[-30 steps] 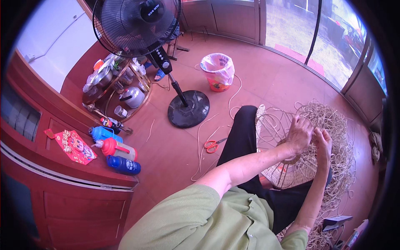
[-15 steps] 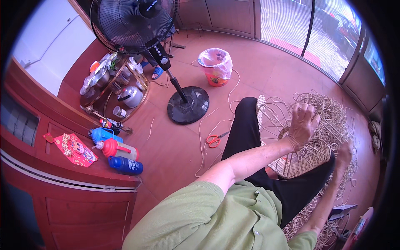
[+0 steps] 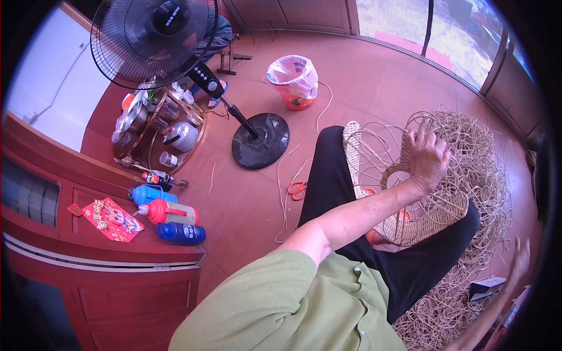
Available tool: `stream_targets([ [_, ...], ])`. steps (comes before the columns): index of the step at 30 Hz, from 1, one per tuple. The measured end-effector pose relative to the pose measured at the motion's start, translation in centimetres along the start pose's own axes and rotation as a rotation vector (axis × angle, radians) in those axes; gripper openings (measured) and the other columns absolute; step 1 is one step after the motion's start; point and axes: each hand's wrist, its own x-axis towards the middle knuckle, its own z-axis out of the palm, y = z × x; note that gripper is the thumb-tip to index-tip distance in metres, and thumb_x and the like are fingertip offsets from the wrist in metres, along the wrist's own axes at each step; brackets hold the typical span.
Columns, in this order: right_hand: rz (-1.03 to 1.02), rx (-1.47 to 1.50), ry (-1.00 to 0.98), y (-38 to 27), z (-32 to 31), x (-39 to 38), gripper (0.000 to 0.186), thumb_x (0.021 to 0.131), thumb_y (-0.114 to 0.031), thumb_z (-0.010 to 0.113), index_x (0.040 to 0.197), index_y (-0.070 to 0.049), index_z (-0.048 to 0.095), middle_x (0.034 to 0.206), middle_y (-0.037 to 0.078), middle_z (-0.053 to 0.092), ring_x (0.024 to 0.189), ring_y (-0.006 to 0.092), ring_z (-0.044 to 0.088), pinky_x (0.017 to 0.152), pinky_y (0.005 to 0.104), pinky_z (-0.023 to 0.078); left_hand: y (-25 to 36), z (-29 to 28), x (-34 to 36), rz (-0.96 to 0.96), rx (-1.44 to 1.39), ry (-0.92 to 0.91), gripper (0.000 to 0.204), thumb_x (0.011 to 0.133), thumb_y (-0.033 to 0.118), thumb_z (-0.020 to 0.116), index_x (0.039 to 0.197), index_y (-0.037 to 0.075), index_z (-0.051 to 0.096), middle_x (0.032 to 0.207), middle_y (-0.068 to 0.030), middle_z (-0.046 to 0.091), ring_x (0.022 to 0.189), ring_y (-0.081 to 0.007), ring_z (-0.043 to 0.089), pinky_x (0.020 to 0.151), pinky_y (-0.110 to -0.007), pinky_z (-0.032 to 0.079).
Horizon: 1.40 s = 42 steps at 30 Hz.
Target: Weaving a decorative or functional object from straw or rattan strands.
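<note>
Across my lap lies a piece woven from tan straw cord (image 3: 430, 225), with a curved wide part and a narrow, round-ended strip (image 3: 352, 153). Loose cord loops arch between its parts. My left hand (image 3: 429, 157) is closed on the far part of the weave, beside a round cord-wrapped ring; its fingertips are partly hidden. My right hand (image 3: 520, 260) is stretched out at the far right, apart from the woven piece. Its fingers look extended, though slightly blurred, and no cord shows in it. A big tangle of cord (image 3: 483, 158) lies beyond and right of my knee.
Orange-handled scissors (image 3: 297, 190) lie left of my leg. Ahead are a black standing fan (image 3: 260, 140) and a lined red bin (image 3: 294, 88). Bottles, including a dark blue one (image 3: 181, 233), stand on the red cabinet at left. Another person's leg (image 3: 218, 44) shows behind the fan.
My right hand has swung outward to the right, away from the woven piece. My left hand keeps its hold, and more of the weave shows beneath it. The whole view has shifted slightly.
</note>
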Motion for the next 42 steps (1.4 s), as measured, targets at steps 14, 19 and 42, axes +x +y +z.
stream_targets([
  [14,-0.213,1.302,-0.463,-37.8,-9.0,-6.0,0.032,0.093,-0.031,0.06,0.1,-0.001,0.069,0.085,0.012,0.069,0.076,0.0202,0.065,0.07,0.0346,0.051,1.4,-2.8,-1.5,0.175,0.137,-0.372,0.027,0.08,0.035,0.068,0.082,0.008,0.066,0.076,-0.0071,0.066,0.081,-0.0272,0.061,0.079,-0.045,0.039],
  [19,-0.237,0.979,-0.466,-38.2,-8.7,-6.2,0.028,0.09,-0.029,0.067,0.091,-0.001,0.068,0.072,0.004,0.062,0.065,0.0051,0.054,0.059,0.0248,0.046,0.9,-3.0,-1.5,0.133,-0.004,-0.374,0.041,0.079,0.047,0.07,0.076,0.007,0.065,0.067,-0.0063,0.063,0.073,-0.0277,0.06,0.076,-0.043,0.04],
  [42,-0.165,1.577,-0.723,-37.5,-6.2,-7.1,0.028,0.086,-0.024,0.07,0.099,0.001,0.067,0.083,0.002,0.066,0.079,0.0078,0.06,0.075,0.0247,0.049,-1.2,-1.7,-2.7,0.166,-0.125,-0.355,0.024,0.08,0.028,0.072,0.073,0.006,0.065,0.07,-0.0063,0.062,0.074,-0.0258,0.059,0.075,-0.039,0.038],
])
